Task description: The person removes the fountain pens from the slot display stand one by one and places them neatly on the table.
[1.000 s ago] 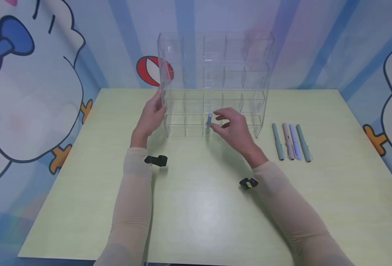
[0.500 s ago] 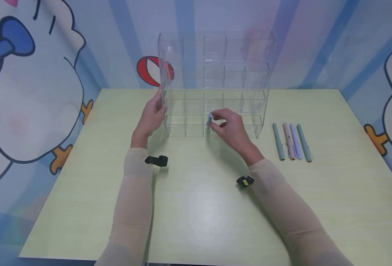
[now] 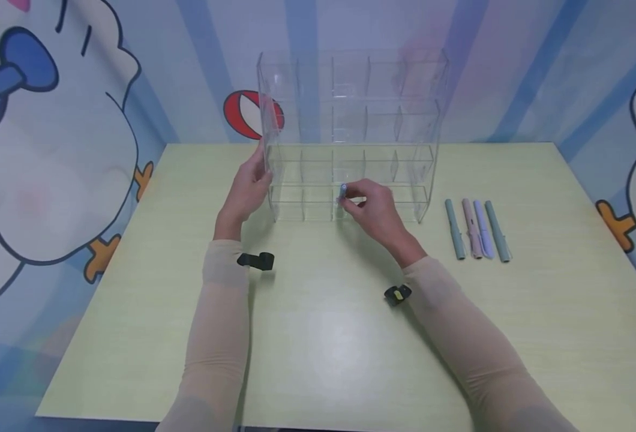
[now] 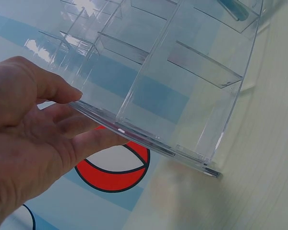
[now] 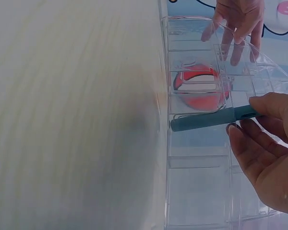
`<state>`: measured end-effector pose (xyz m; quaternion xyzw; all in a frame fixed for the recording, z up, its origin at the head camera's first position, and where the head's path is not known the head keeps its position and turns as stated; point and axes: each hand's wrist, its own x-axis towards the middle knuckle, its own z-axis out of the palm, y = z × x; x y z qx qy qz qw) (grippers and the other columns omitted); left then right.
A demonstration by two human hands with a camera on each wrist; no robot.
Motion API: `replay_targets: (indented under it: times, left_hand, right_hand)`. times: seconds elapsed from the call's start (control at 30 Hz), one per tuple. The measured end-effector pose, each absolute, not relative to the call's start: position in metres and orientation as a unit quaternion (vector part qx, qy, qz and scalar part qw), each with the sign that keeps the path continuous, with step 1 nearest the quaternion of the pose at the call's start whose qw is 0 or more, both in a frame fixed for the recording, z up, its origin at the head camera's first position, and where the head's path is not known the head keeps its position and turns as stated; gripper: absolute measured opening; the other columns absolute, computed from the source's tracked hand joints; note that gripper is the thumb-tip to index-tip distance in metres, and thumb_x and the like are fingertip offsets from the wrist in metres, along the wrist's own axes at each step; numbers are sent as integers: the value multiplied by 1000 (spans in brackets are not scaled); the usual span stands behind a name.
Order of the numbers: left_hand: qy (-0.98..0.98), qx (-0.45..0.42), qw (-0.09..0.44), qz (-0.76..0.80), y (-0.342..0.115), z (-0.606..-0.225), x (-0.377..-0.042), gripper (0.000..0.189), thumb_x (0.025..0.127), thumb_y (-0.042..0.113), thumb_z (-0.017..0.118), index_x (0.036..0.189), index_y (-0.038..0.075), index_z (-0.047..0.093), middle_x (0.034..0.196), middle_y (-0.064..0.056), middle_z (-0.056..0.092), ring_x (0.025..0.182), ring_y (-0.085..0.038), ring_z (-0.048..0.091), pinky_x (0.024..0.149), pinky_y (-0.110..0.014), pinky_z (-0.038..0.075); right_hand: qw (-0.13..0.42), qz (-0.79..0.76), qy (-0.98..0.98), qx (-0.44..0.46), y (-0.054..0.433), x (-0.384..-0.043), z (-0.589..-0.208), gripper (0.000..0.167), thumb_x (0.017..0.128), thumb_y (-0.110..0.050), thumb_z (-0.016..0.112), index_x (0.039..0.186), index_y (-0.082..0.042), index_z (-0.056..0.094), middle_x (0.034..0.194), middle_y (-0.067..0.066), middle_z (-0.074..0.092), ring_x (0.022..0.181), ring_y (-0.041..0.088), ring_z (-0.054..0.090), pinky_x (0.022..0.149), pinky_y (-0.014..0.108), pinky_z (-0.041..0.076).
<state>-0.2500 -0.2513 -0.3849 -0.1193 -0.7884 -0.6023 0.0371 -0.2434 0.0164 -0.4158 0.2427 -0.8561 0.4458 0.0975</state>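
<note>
A clear acrylic rack (image 3: pixel 318 203) with rows of small compartments stands at the back of the table. My left hand (image 3: pixel 246 191) holds its left side panel, thumb on one face and fingers on the other, as the left wrist view (image 4: pixel 43 115) shows. At the bottom row, my right hand (image 3: pixel 373 207) pinches the upper end of a teal pen (image 5: pixel 206 120) between thumb and fingers. The pen's clip end points down into a middle compartment. Only its top (image 3: pixel 342 191) shows in the head view.
To the right of the rack lie several pens in a row: a green one (image 3: pixel 455 230), a pink one (image 3: pixel 471 229), a lavender one (image 3: pixel 483 230) and another green one (image 3: pixel 498 231). A patterned wall (image 3: pixel 199 72) rises right behind the table (image 3: pixel 318 336).
My right fingers, spread with a gap at the pen's top a second ago, have come together on it. The left hand keeps its hold, and the other pens lie as before.
</note>
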Motion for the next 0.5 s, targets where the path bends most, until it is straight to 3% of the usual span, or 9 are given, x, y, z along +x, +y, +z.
replay_targets:
  times: [0.23,0.5]
  left_hand:
    - [-791,-126,39,-597,-245,-371,-240,72,100,-11,39,161,16,13,166,-10,16,148,-34,23,115,-45,30]
    - [-790,-124,45,-598,-254,-394,-257,74,102,-7,40,161,29,14,166,0,18,148,-25,25,114,-43,32]
  right_hand:
    - [95,455,-853,237,17,-244,-416,18,92,-3,69,108,3,71,105,14,71,96,25,70,77,33,58]
    - [101,468,-846,234,19,-246,-413,15,92,-3,70,105,3,71,103,14,72,96,25,70,77,33,58]
